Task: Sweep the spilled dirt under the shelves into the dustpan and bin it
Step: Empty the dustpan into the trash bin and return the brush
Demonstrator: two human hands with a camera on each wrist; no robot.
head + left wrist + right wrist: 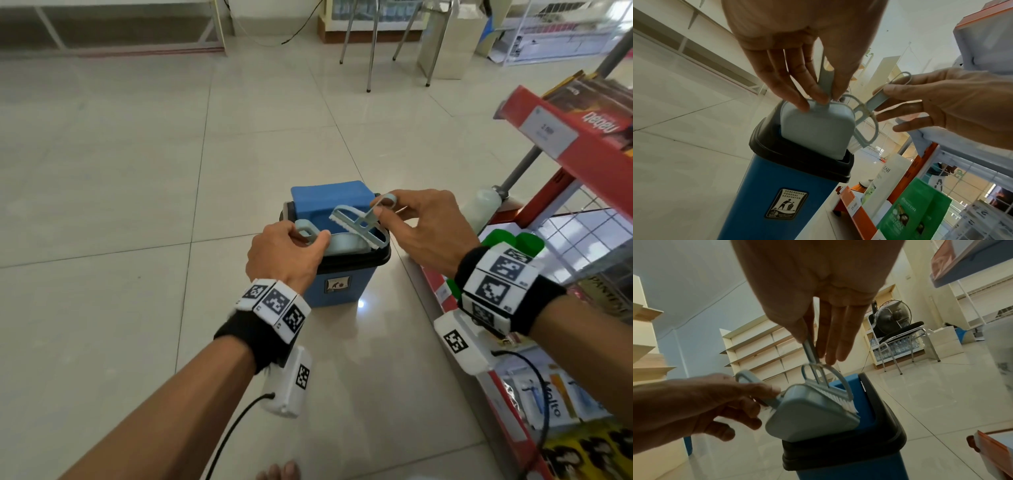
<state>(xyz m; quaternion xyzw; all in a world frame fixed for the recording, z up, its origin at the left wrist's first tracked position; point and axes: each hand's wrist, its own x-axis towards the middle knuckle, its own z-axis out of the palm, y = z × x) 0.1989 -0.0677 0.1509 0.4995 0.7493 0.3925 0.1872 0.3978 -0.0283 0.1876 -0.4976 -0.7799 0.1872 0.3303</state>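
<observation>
A small blue bin (337, 287) (777, 191) (846, 467) with a black rim stands on the tiled floor, its blue swing lid (330, 198) tipped open. My left hand (287, 255) (797, 91) (701, 404) grips the handle of a pale blue dustpan (342, 241) (813, 129) (807, 415), tilted mouth-down into the bin's opening. My right hand (421, 229) (813, 337) (931, 104) pinches the handle of a small pale blue brush (356, 224) (865, 116) (830, 391). Its white bristles lie against the dustpan's edge over the bin. No dirt shows.
A red-edged shop shelf (561, 144) with packets and green bottles (503, 240) runs along my right, close to the bin. Chair legs (371, 44) and a box stand at the back. Bare tiled floor (120, 171) spreads to the left. A bare foot (281, 471) shows at the bottom.
</observation>
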